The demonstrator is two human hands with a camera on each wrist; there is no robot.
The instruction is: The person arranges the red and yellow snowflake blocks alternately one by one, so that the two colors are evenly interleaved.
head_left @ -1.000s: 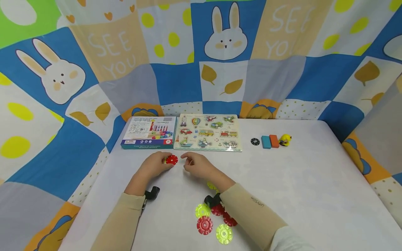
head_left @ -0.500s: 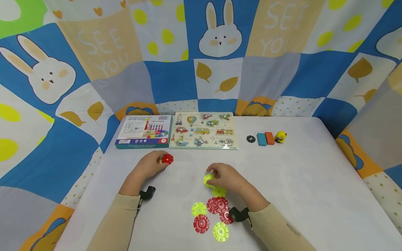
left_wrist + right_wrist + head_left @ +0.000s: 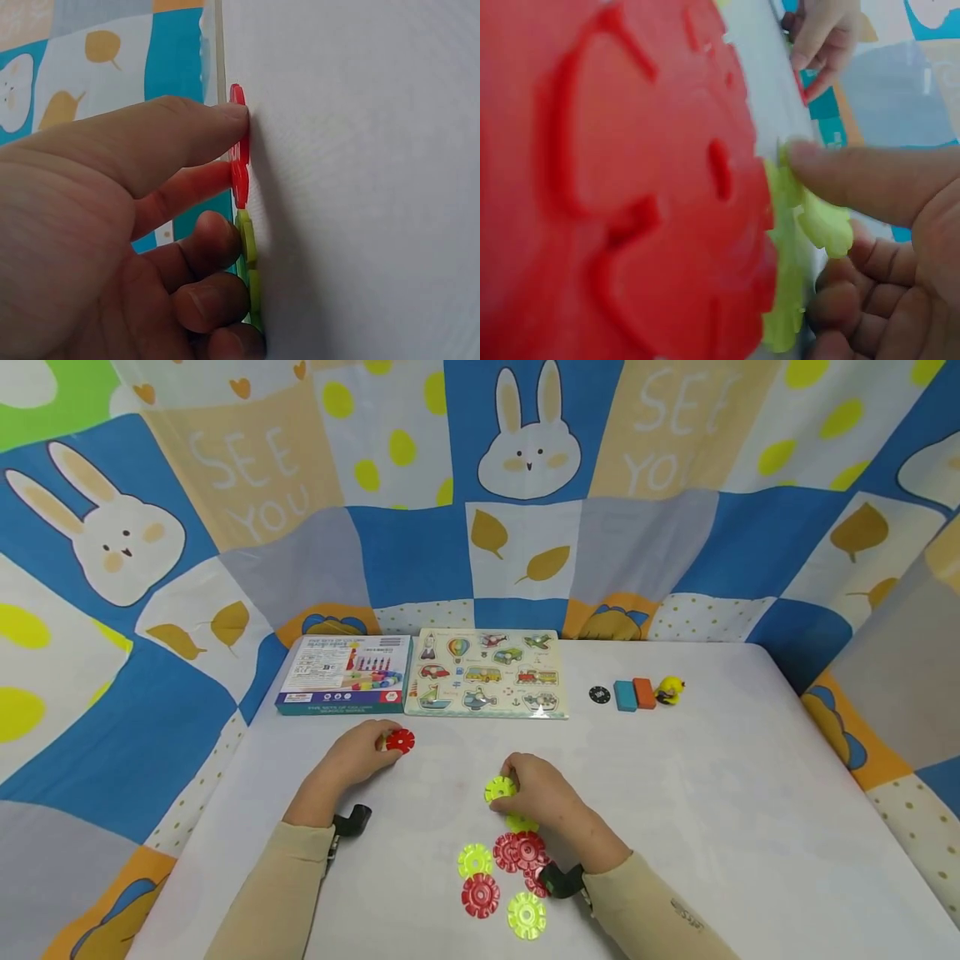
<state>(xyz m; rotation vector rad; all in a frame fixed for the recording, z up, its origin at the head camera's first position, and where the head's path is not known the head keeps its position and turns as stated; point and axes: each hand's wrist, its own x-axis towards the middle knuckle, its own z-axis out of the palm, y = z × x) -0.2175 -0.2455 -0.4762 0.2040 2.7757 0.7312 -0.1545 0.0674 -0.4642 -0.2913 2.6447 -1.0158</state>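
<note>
My left hand [image 3: 356,758] pinches a red notched plastic disc [image 3: 402,741] between thumb and forefinger, low over the table's left side. A yellow-green disc [image 3: 248,240] lies beside that red one, along the curled lower fingers in the left wrist view. My right hand [image 3: 543,793] has thumb and finger on a yellow-green notched disc [image 3: 497,789]. Just under this hand another yellow-green disc [image 3: 522,823] is partly covered. In the right wrist view a red disc [image 3: 675,172] fills the near left side, large and blurred.
Toward the front lie several more discs, among them a red disc [image 3: 480,895] and a yellow-green disc [image 3: 527,916]. Along the back are a flat box [image 3: 345,675], a picture puzzle board [image 3: 487,674], a black chip [image 3: 599,694], a blue block [image 3: 626,695], an orange block [image 3: 644,693] and a yellow duck [image 3: 670,690].
My right hand has left the area beside the left hand, come back toward the front right, and taken hold of a yellow-green disc. My left hand keeps its hold on the red disc.
</note>
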